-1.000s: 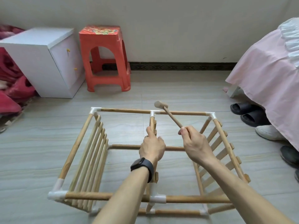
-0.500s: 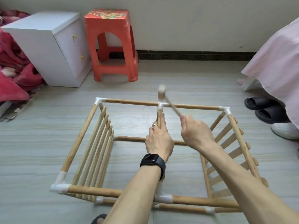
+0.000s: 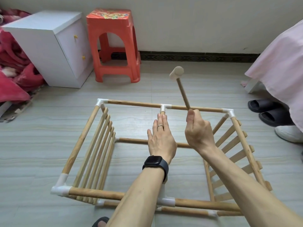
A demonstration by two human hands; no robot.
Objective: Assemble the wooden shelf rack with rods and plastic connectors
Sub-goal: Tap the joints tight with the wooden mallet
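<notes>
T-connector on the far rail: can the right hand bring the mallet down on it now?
Probably yes: the right hand holds the mallet raised nearby, the T-connector is bare, and the left hand lies flat just short of it.

I see the wooden rack (image 3: 82, 141) resting on the floor (image 3: 41, 145), an open box of pale rods joined by white plastic corner connectors (image 3: 100, 103). Slatted panels form its left side (image 3: 98, 153) and right side (image 3: 232, 141). A centre rod (image 3: 162, 113) leaves the far T-connector (image 3: 165, 107) toward the near T-connector (image 3: 166, 200) (mostly hidden under the flat left hand (image 3: 161, 141)). The small mallet (image 3: 182, 89) is raised and tilted, its head above the far rail (image 3: 134, 103), its handle gripped by the right hand (image 3: 199, 133).
</notes>
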